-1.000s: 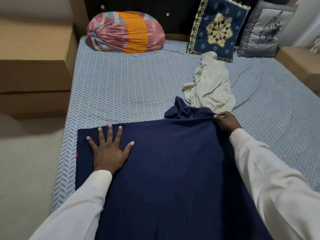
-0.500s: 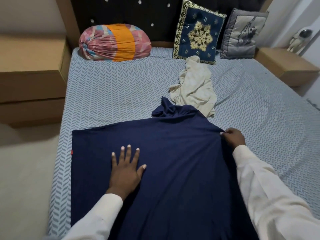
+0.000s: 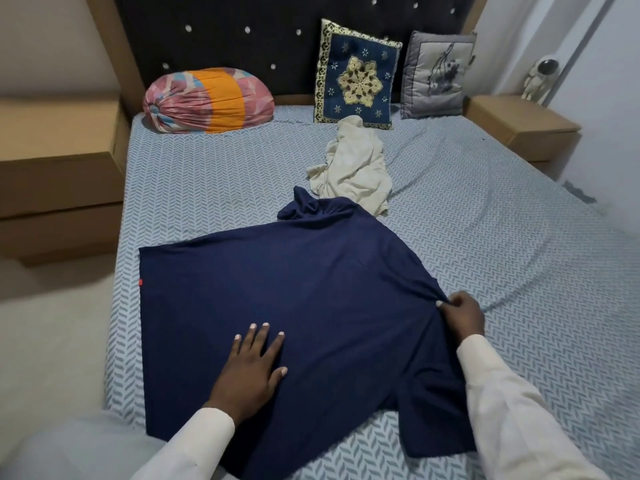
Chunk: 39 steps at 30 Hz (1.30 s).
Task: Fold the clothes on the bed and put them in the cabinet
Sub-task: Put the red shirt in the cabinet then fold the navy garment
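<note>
A navy blue shirt (image 3: 294, 292) lies spread flat on the near part of the bed (image 3: 214, 181), one bunched sleeve pointing away from me. My left hand (image 3: 252, 372) presses flat on its lower middle with fingers straight. My right hand (image 3: 462, 315) pinches the shirt's right edge and pulls the cloth taut. Just beyond the shirt lies a crumpled cream garment (image 3: 353, 164), touching the bunched sleeve.
At the headboard stand a pink and orange bolster (image 3: 207, 100), a dark blue embroidered cushion (image 3: 356, 81) and a grey cushion (image 3: 436, 76). Wooden bedside units flank the bed, left (image 3: 59, 168) and right (image 3: 519, 126), the right one bearing a small figurine (image 3: 540, 79).
My right hand has slid along the shirt's edge toward me, still pinching it. My left hand has moved right and nearer across the cloth. The view has pulled back and tilted up.
</note>
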Tool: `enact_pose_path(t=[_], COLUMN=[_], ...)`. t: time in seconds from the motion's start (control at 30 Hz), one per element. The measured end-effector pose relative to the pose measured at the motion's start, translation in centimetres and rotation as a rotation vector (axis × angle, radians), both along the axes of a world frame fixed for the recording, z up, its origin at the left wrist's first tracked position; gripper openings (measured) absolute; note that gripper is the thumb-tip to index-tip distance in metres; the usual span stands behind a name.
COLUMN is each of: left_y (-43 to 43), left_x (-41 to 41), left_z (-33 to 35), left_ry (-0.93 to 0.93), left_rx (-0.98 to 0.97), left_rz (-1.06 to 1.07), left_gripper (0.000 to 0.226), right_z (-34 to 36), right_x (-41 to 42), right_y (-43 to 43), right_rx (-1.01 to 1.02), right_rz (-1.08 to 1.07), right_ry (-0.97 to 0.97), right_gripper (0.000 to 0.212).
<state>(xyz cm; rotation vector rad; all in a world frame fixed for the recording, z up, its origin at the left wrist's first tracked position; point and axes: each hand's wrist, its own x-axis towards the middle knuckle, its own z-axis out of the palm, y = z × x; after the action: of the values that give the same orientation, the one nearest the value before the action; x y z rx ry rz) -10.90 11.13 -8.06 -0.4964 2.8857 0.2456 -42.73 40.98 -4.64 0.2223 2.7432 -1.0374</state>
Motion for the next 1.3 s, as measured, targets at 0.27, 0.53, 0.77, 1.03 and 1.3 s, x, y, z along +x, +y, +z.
enact_pose_path(t=[0.27,0.53,0.77,1.03,1.3], left_y=[2.4,7.4,6.9,7.1,4.8], left_x=[3.4,7.4,9.6,10.9,12.2], left_z=[4.5,5.6,6.3,6.2,6.7], left_ry=[-0.023,-0.324,-0.507,-0.552,-0.513], left_rx=[0.109,0.064,-0.103,-0.275,-0.078], left_rz=[-0.139,-0.347,-0.296,-0.332,-0.180], left_gripper=[0.051,0.065,0.056,0.037,0.037], right_z=[-5.0,2.6,2.8,1.4,-0.8], right_x=[1.5,9.7,12.5,16.7,20.7], right_y=[7.6,9.1,11.0,6.7,0.9], right_rx=[0.233,-0.065,0.185,0.387,0.398], right_rz=[0.063,0.221,0.190,0.270,0.921], right_ry=[-0.342,-0.356,-0.249,0.280,0.153], right_gripper=[0.089,0.039,0.007,0.035,0.033])
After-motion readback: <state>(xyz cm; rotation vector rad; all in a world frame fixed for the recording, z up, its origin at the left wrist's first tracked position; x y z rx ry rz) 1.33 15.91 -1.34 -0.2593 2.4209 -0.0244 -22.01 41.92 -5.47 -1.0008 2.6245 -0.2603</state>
